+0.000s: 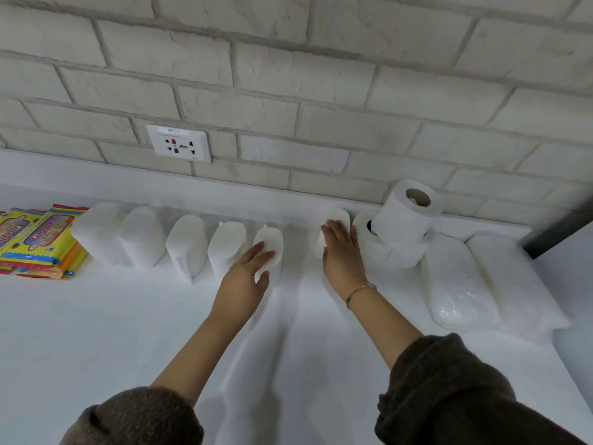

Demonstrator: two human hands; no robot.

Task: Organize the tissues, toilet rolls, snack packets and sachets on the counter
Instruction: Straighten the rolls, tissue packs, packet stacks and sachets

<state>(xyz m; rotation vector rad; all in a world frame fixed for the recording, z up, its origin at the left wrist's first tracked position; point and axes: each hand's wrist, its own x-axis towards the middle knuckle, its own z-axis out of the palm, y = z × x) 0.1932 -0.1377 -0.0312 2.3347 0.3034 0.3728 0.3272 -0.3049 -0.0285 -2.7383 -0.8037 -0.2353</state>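
Note:
Several white tissue packs (186, 244) stand in a row along the back of the white counter (128, 332). My left hand (245, 277) grips the rightmost pack of that row (272, 240), fingers on its face and thumb at its lower side. My right hand (341, 248) lies flat with straight fingers against another white pack (338, 216), set apart to the right. Just right of it, one toilet roll (407, 213) sits stacked on others (394, 255). Colourful snack packets (41, 242) lie piled at the far left.
Two large flat tissue bags in clear wrap (459, 284) lie at the right, near the counter's right edge. A wall socket (179, 143) sits in the white brick wall behind. A gap separates the two packs under my hands.

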